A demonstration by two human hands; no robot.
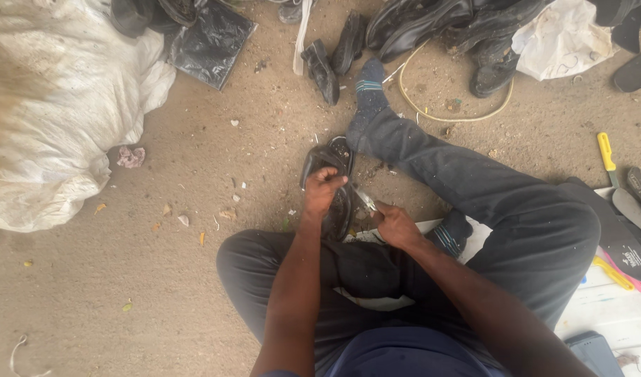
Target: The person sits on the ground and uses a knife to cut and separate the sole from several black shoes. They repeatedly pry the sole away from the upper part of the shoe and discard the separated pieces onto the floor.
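black shoe (331,181) upright between legs

A ground-level shoe-repair workshop: worn black leather shoes (432,24) are piling up far across the sandy dirt floor (159,279).

Glossy black leather shoe (331,183) right at the centre, and that is our landmark. Above it, a dark navy sock (368,89) banded with 2 pale blue stripes. To its right, charcoal-grey trousers (502,202), faded at the knee. Far left of the shoe, a big off-white woven sack (55,105), smudged brown. Up and left, a shiny black plastic bag (212,42). Above the shoe, a heap of black shoes (432,24), with a pale yellow cord (449,115) curling under them. Far right, a yellow-handled tool (605,152), and lower, pink and yellow strips (617,274). Beneath it all, sandy tan-brown ground (125,279) speckled with pale scraps.
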